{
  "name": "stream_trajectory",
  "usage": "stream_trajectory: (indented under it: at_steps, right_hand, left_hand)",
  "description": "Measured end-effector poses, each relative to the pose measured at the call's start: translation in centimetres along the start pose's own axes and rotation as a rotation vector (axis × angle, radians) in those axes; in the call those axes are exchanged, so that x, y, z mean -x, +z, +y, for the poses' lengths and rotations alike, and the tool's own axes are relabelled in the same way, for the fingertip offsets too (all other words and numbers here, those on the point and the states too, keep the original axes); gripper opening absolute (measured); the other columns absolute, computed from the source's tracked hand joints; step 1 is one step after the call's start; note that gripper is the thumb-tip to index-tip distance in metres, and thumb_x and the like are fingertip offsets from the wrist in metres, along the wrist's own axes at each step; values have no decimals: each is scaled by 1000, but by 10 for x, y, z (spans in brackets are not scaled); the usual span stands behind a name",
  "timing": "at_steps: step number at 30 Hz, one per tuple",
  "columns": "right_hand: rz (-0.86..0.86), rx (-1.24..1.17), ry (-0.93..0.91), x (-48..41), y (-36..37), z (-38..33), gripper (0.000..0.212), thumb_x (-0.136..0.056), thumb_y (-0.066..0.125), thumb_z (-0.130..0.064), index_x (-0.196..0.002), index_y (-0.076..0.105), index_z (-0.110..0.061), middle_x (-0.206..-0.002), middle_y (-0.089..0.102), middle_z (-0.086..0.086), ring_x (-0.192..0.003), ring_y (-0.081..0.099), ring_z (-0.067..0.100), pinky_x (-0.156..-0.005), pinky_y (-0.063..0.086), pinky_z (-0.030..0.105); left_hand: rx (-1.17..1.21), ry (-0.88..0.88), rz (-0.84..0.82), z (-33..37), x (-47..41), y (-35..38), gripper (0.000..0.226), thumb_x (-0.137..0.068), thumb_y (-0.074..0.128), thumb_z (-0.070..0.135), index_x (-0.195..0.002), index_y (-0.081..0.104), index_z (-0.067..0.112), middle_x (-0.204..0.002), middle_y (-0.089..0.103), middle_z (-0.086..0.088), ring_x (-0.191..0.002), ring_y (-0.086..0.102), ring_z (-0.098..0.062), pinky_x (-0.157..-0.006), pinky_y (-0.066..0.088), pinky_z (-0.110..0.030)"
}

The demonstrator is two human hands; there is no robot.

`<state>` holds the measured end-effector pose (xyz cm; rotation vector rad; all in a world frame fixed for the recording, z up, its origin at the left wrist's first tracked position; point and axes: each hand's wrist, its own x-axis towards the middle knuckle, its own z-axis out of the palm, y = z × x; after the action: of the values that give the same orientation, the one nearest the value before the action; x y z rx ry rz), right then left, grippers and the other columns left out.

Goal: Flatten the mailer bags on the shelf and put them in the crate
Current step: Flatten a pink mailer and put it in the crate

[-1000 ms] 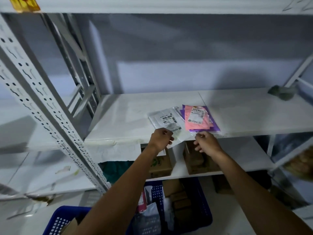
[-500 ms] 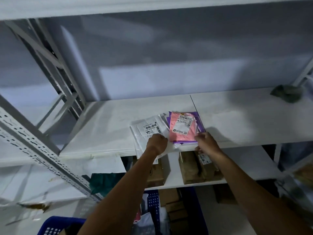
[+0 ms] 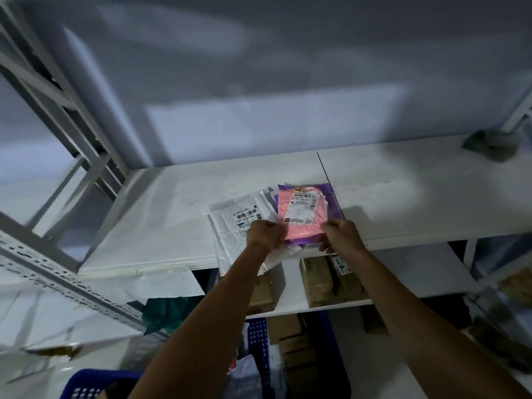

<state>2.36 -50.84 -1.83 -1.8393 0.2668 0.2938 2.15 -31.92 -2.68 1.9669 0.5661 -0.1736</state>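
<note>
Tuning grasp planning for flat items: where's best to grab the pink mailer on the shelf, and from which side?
Its near edge, from the front of the shelf. The pink mailer lies flat on a purple mailer, so a top grab likely fails. The near edge sits at the shelf lip, where fingers can slip under. The left hand and right hand pinch its near corners.

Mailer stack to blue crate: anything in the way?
Partly. Left hand and right hand grip the pink mailer stack at the shelf front edge. Straight below lies the lower shelf with cardboard boxes. The blue crate shows below its front edge, so the stack probably must come forward first.
</note>
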Motion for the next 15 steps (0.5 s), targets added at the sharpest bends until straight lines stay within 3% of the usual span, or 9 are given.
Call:
stream_trajectory:
  at_steps: [4,8,11,15]
  right_hand:
    - [-5,11,-51,3,22,-11,14,-99,53,-10,-106,65,-6,-77,72,15,-48,62,15,-47,48,25]
    - [-42,-60,-63,10,66,-21,14,-98,52,-6,-104,62,0,-79,70,18,-49,59,21,-49,44,28]
    - [-87,-25,-118,16,112,-31,7,-96,55,-8,-95,59,-13,-88,71,13,-48,60,15,-43,44,25]
    - [-99,68,-194,23,176,-39,28,-95,62,-18,-120,53,-9,-105,69,3,-67,69,14,-45,47,16]
  left_hand:
    - [169,4,13,-3,0,-17,12,-90,73,18,-78,72,15,-77,73,-10,-64,64,-20,-75,60,-41]
    - [265,25,36,-20,1,-56,9,-90,73,19,-88,67,13,-83,75,-12,-75,74,-28,-74,63,-44]
    - [280,32,99,-36,2,-96,20,-88,76,22,-98,63,10,-87,73,-9,-77,72,-28,-74,61,-42]
    - [298,-8,188,-67,3,-153,23,-86,77,19,-98,60,9,-89,72,-9,-70,70,-26,-71,60,-43]
